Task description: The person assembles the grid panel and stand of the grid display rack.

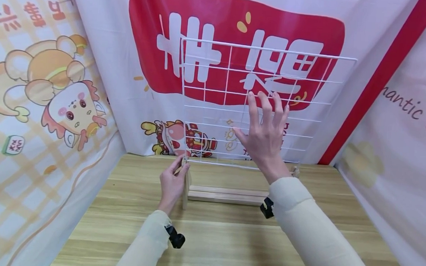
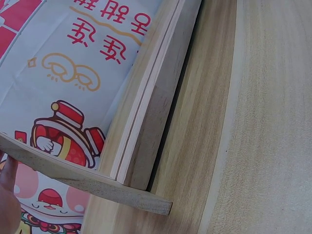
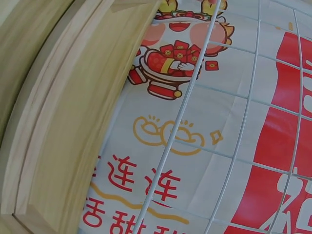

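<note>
A white wire grid panel (image 1: 214,107) stands upright on a low wooden stand (image 1: 227,195), its lower edge between the stand's two side pieces. At the grid's lower left corner, my left hand (image 1: 172,183) pinches the top of the stand's left side piece (image 1: 186,190) between thumb and fingers. That same wooden piece (image 2: 87,179) crosses the left wrist view, with part of the left hand (image 2: 7,200) at the frame's edge. My right hand (image 1: 265,135) is raised with fingers spread over the middle of the grid, fingertips overlapping its wires. The right wrist view shows the grid's wires (image 3: 249,92) beside the wooden bars (image 3: 73,102).
The stand sits towards the back of a wood-grain table (image 1: 214,245). Behind the grid hangs a white and red printed cloth (image 1: 148,57). Printed cloths also line the left side (image 1: 98,179) and right side (image 1: 406,167). A black wrist camera (image 1: 175,237) sits on the left sleeve.
</note>
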Demonstrator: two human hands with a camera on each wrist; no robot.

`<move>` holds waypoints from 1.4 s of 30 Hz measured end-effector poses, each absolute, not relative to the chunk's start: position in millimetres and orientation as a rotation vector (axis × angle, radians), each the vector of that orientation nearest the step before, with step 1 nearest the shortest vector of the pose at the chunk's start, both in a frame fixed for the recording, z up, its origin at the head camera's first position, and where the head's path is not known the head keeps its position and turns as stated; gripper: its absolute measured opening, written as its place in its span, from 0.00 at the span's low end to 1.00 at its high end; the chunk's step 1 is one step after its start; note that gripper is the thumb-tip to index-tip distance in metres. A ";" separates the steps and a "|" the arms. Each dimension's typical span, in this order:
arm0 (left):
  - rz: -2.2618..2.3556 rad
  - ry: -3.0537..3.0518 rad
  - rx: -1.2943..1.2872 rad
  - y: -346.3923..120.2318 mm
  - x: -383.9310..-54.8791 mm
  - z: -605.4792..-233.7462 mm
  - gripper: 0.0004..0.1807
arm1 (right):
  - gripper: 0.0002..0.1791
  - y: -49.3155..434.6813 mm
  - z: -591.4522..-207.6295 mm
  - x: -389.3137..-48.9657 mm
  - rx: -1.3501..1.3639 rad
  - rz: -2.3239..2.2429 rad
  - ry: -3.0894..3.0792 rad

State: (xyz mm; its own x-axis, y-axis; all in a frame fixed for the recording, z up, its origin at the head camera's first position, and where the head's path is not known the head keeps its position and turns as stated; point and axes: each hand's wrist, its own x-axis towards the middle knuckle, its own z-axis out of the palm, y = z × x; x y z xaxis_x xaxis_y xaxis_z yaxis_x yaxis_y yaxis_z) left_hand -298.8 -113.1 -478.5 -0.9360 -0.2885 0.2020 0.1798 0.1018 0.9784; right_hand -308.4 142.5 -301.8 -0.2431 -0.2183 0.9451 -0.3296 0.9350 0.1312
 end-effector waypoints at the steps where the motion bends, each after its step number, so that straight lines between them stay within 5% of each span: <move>1: -1.894 -2.044 0.106 -113.4 -298.8 -478.3 0.23 | 0.50 142.6 -302.7 -308.6 0.401 0.115 -1.838; 42: -1.879 -2.073 0.087 -115.6 -297.9 -478.9 0.25 | 0.53 143.2 -350.6 -306.2 0.395 0.016 -1.909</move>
